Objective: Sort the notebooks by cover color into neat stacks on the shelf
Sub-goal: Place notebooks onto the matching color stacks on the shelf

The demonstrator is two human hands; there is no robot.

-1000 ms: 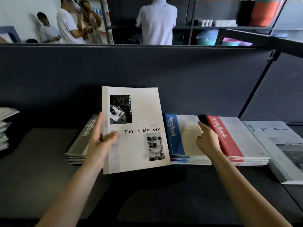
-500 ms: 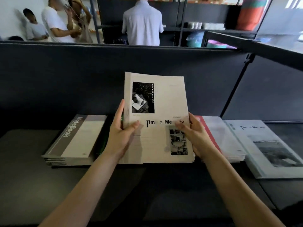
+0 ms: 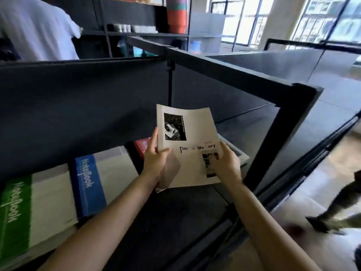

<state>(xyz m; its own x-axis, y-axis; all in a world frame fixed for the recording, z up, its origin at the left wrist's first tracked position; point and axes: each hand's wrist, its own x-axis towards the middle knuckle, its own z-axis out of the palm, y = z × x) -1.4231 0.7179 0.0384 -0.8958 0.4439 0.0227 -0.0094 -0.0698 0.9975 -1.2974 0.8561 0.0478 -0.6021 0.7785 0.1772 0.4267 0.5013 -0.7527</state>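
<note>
You are holding one white notebook (image 3: 190, 132) over the shelf (image 3: 175, 216). Left hand (image 3: 156, 163) and right hand (image 3: 227, 166) are both curling round its sides.

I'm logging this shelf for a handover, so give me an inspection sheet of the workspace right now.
Surface: dark shelf, carrying notebook stacks.
Job's things: white notebook held above the shelf; green notebooks, blue notebooks and red notebook lying on it.
Clutter: nothing seen.
Hands: left hand and right hand both grip the white notebook's lower part.
Cables: nothing seen.
Surroundings: person in white shirt beyond the partition; windows to the right.
</note>
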